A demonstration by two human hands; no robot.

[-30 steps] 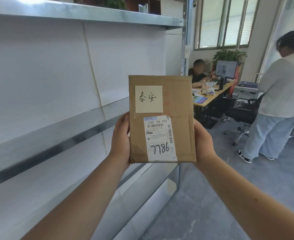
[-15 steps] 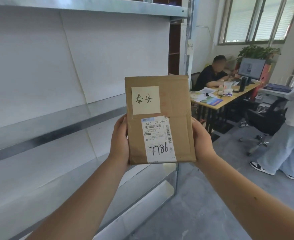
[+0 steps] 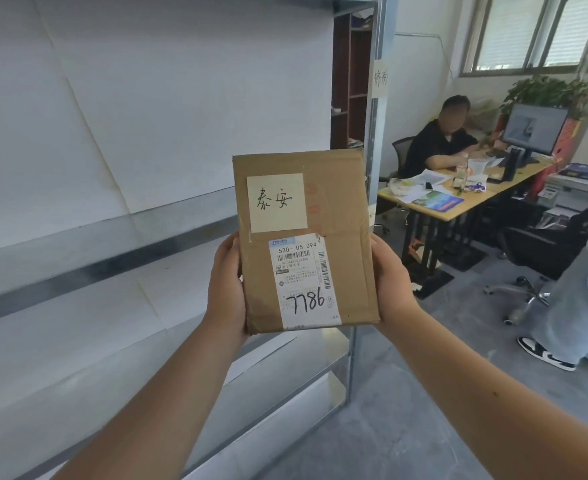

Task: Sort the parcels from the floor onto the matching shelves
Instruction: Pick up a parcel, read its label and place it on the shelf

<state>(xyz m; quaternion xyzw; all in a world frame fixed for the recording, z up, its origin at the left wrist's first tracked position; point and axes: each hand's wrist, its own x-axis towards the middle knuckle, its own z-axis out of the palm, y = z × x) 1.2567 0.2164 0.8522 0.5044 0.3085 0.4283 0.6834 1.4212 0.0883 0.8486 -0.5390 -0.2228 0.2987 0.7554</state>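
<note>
I hold a flat brown cardboard parcel (image 3: 341, 216) upright in front of me. It carries a yellow sticky note (image 3: 276, 202) with handwritten characters and a white shipping label (image 3: 303, 280) marked 7786. My left hand (image 3: 226, 285) grips its left edge and my right hand (image 3: 391, 282) grips its right edge. Behind and to the left stands a metal shelf rack (image 3: 112, 244) with white backing and bare shelves. A paper tag (image 3: 380, 79) with handwriting hangs on the rack's right upright.
To the right a person sits at a wooden desk (image 3: 459, 206) with a monitor (image 3: 534, 133) and papers. Another person (image 3: 576, 306) stands at the far right edge beside an office chair (image 3: 542, 258). Grey floor (image 3: 407, 427) stretches ahead past the rack.
The view has swung left and slightly down; the seated person and desk shifted right in frame and the standing person slid to the edge. The parcel stays held in both hands.
</note>
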